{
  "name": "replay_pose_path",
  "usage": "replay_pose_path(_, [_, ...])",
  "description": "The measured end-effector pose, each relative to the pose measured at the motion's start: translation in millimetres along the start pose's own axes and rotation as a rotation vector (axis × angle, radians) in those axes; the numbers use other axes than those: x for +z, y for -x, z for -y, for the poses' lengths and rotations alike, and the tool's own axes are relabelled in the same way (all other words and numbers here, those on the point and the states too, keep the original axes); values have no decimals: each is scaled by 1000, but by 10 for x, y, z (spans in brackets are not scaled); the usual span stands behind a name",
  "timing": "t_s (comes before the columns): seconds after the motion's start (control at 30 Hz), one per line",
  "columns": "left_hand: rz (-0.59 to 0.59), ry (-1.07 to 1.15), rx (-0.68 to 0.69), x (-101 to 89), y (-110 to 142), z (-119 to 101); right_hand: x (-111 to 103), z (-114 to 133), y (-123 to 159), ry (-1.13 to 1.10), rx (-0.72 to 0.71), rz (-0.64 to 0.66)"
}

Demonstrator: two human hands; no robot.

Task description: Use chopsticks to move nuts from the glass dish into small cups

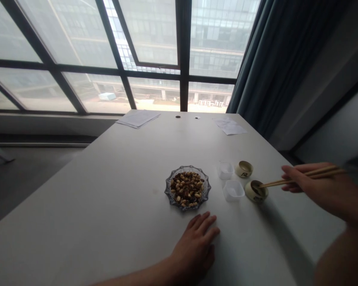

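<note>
My right hand (308,182) is closed round a pair of wooden chopsticks (274,183). Their tips reach into a small cream ceramic bowl (257,195) with dark lettering; whether they pinch anything there I cannot tell. My left hand (198,240) rests on the table with its fingers stretched out and holds nothing. Just beyond its fingertips stands a scalloped glass dish (208,190) filled with mixed nuts and dark seeds (187,188). Between dish and bowl sit two clear plastic containers, a nearer one (234,190) and a farther one (225,170). Behind the nearer bowl stands a second ceramic bowl (244,169).
Everything stands on a white table (122,190). At its far end lie a stack of paper sheets (139,118) on the left and loose sheets (230,126) on the right. Two small round holes lie between them. Beyond are large windows and a dark curtain (262,71).
</note>
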State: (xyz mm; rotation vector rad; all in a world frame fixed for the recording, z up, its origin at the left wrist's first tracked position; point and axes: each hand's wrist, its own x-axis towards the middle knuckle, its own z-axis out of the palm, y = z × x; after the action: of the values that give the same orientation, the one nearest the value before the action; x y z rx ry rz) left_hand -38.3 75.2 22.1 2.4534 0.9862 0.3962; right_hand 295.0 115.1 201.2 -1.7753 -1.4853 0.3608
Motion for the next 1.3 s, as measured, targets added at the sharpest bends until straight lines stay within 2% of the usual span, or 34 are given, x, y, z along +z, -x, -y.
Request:
replay_pose_path(0.1, [22, -19, 0, -17, -20, -14, 143, 18, -110, 66, 189, 123])
replay_pose_path(0.17, [30, -30, 5, -21, -25, -18, 245, 28, -170, 63, 212, 204])
replay_pose_path(0.27, [22, -38, 11, -10, -26, -10, 356, 44, -218, 81, 180, 239])
replay_pose_path(0.37, [4, -36, 13, 9, -27, 3, 370, 77, -205, 69, 128, 177])
replay_pose_path(0.47, [0, -31, 10, 21, -28, 8, 293, 132, -130, 52, 41, 59])
replay_pose_path(0.6, [-14, -4, 18, 32, -8, 13, 266, 332, 38, 20, -96, -90])
replay_pose_path(0.67, [-34, 9, 27, 36, 8, 16, 387, 499, 135, -72, -147, -102])
replay_pose_path(0.7, [-41, 11, 30, 36, 15, 18, 489, 589, 184, -132, -190, -63])
replay_pose_path(0.8, [-47, 6, 36, 28, 24, 17, 919, 807, 323, -315, -388, 196])
replay_pose_path(0.9, [-67, -2, 50, 9, 20, 8, 1394, 876, 429, -428, -539, 448])
replay_pose_path(1.0, [-98, 6, 68, -13, 19, -2, 1726, 823, 484, -445, -565, 557])
replay_pose_path(1.1, [-104, 14, 70, -19, 30, 0, 1838, 756, 500, -416, -542, 536])
replay_pose_path(1.3, [-94, 7, 66, -5, 50, 9, 1813, 743, 530, -416, -532, 465])
